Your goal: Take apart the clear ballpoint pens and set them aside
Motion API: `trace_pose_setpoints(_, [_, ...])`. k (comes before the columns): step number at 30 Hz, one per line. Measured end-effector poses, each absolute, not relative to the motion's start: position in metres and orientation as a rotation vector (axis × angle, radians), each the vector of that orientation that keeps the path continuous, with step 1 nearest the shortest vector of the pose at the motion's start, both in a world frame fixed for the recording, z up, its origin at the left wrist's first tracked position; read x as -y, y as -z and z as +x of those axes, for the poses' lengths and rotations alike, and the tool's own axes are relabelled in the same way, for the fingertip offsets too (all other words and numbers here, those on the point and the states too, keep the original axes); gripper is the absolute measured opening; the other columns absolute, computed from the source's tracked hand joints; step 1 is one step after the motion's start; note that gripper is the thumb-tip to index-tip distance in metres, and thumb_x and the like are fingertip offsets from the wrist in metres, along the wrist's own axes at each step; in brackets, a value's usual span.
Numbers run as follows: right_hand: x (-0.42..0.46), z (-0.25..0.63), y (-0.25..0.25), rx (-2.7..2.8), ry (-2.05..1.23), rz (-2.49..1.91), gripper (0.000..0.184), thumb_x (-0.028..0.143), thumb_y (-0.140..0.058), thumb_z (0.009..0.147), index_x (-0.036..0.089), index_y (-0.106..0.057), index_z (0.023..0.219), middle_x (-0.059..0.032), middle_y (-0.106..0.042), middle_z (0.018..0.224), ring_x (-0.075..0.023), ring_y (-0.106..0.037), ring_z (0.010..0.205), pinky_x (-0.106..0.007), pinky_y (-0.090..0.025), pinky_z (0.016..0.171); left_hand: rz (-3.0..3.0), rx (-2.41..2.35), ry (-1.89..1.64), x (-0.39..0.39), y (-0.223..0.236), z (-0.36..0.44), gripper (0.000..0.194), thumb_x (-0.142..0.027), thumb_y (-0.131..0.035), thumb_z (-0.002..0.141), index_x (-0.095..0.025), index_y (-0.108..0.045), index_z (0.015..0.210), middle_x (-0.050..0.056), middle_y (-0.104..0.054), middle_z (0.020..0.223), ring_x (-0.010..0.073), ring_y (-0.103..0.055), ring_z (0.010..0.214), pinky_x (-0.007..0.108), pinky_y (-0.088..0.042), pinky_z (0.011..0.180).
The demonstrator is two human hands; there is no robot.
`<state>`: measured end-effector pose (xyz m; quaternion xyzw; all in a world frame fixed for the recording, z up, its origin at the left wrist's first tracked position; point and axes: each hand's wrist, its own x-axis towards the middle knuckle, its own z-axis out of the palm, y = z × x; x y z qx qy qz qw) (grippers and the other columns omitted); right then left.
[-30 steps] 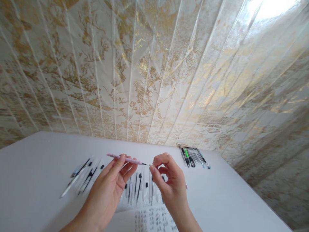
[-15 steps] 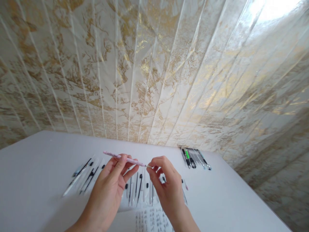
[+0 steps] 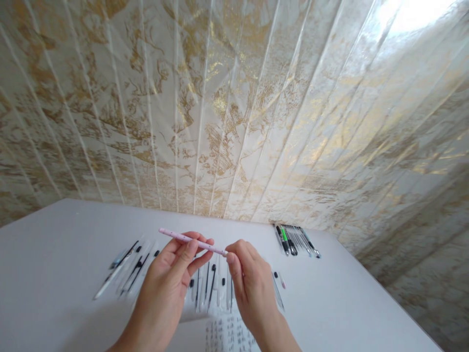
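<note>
A slim pink pen (image 3: 176,234) is held above the table, slanting down to the right. My left hand (image 3: 166,278) pinches its barrel between thumb and fingers, closed on it. At the pen's lower right end, the fingers of my right hand (image 3: 252,283) are closed around a small pale tip (image 3: 224,253), mostly hidden by the thumb and forefinger. Beneath both hands, several taken-apart pen pieces lie in rows, including black refills (image 3: 211,288), small black caps (image 3: 223,282) and clear barrels. My hands partly cover them.
More pen pieces (image 3: 122,264) lie at the left. Several pens (image 3: 287,240), one green, lie in a group at the back right. A handwritten sheet (image 3: 220,335) lies at the front. Behind the white table (image 3: 348,288) hangs a gold-patterned covering (image 3: 227,122).
My right hand has turned and its fingers have curled in tighter at the pen's end. The pen has shifted slightly right, and the pale tip's exposed length is shorter.
</note>
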<state>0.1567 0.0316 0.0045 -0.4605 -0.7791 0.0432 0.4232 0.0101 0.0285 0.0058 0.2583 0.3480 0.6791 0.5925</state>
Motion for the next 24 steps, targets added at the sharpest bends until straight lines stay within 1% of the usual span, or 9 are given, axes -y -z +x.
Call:
trace_pose_setpoints(2, [-0.0321,0.1562,-0.0037,1.932,-0.122,-1.148,0.013,0.032,-0.045,0.099,0.022,-0.054,0.100,-0.0029,-0.065,0.084,-0.0166,-0.061,0.066,-0.026,-0.045,0.056,0.602,-0.807,-1.574,-0.0295,-0.0047,0.0103,0.023,-0.034,-0.082,0.072,-0.018,-0.071,0.085,0.002,-0.068,0.093,0.0210,-0.066,0.099,0.026,-0.059,0.086])
trace_pose_setpoints(3, [-0.0323,0.1561,-0.0033,1.921,-0.128,-1.147,0.011,0.031,-0.048,0.098,0.022,-0.053,0.103,-0.0030,-0.066,0.086,-0.0162,-0.061,0.065,-0.025,-0.046,0.056,0.605,-0.808,-1.571,-0.0299,-0.0041,0.0104,0.022,-0.034,-0.081,0.073,-0.018,-0.071,0.085,0.003,-0.068,0.093,0.0211,-0.066,0.099,0.026,-0.058,0.087])
trace_pose_setpoints(5, [-0.0327,0.1564,-0.0025,1.914,-0.129,-1.161,0.007,0.028,-0.049,0.097,0.022,-0.052,0.096,-0.0020,-0.066,0.082,-0.0160,-0.062,0.064,-0.025,-0.045,0.055,0.611,-0.814,-1.571,-0.0306,-0.0029,0.0106,0.022,-0.034,-0.081,0.074,-0.018,-0.071,0.085,0.003,-0.068,0.093,0.0209,-0.066,0.099,0.026,-0.059,0.086])
trace_pose_setpoints(7, [-0.0332,0.1572,-0.0019,1.926,-0.128,-1.177,0.014,0.028,-0.046,0.099,0.023,-0.053,0.088,-0.0015,-0.066,0.077,-0.0165,-0.061,0.063,-0.024,-0.044,0.055,0.623,-0.822,-1.581,-0.0309,-0.0021,0.0107,0.022,-0.035,-0.081,0.073,-0.019,-0.071,0.085,0.002,-0.068,0.093,0.0207,-0.065,0.099,0.025,-0.059,0.084])
trace_pose_setpoints(10, [-0.0346,0.1582,-0.0014,1.954,-0.115,-1.188,0.021,0.033,-0.045,0.100,0.022,-0.056,0.086,-0.0016,-0.066,0.074,-0.0169,-0.061,0.062,-0.025,-0.042,0.055,0.636,-0.829,-1.588,-0.0317,-0.0018,0.0105,0.023,-0.036,-0.081,0.073,-0.019,-0.070,0.084,0.002,-0.067,0.092,0.0204,-0.065,0.099,0.025,-0.059,0.084])
trace_pose_setpoints(15, [-0.0357,0.1573,-0.0016,1.970,-0.073,-1.166,0.016,0.031,-0.047,0.099,0.021,-0.057,0.092,-0.0033,-0.066,0.078,-0.0172,-0.062,0.063,-0.023,-0.043,0.053,0.629,-0.817,-1.600,-0.0351,-0.0002,0.0096,0.024,-0.035,-0.082,0.072,-0.018,-0.069,0.084,0.002,-0.069,0.090,0.0191,-0.065,0.096,0.025,-0.059,0.084])
trace_pose_setpoints(19, [-0.0349,0.1572,-0.0014,1.953,-0.095,-1.172,0.018,0.027,-0.046,0.099,0.021,-0.057,0.087,-0.0028,-0.065,0.076,-0.0176,-0.061,0.066,-0.025,-0.041,0.057,0.642,-0.822,-1.591,-0.0368,0.0027,0.0084,0.023,-0.034,-0.082,0.073,-0.018,-0.069,0.084,0.001,-0.070,0.088,0.0190,-0.066,0.094,0.025,-0.059,0.084])
trace_pose_setpoints(21, [-0.0347,0.1570,-0.0009,1.916,-0.232,-1.193,0.021,0.030,-0.046,0.099,0.021,-0.057,0.085,-0.0022,-0.064,0.074,-0.0170,-0.059,0.065,-0.025,-0.041,0.059,0.670,-0.822,-1.588,-0.0368,0.0029,0.0072,0.023,-0.035,-0.082,0.072,-0.018,-0.070,0.084,0.001,-0.070,0.087,0.0191,-0.067,0.094,0.025,-0.059,0.084])
trace_pose_setpoints(24, [-0.0354,0.1549,-0.0001,1.762,-0.718,-1.190,0.029,0.040,-0.045,0.098,0.021,-0.055,0.078,0.0011,-0.057,0.064,-0.0140,-0.051,0.056,-0.023,-0.039,0.054,0.755,-0.839,-1.599,-0.0367,0.0009,0.0049,0.024,-0.036,-0.083,0.071,-0.019,-0.071,0.084,0.000,-0.070,0.086,0.0190,-0.068,0.092,0.025,-0.059,0.084])
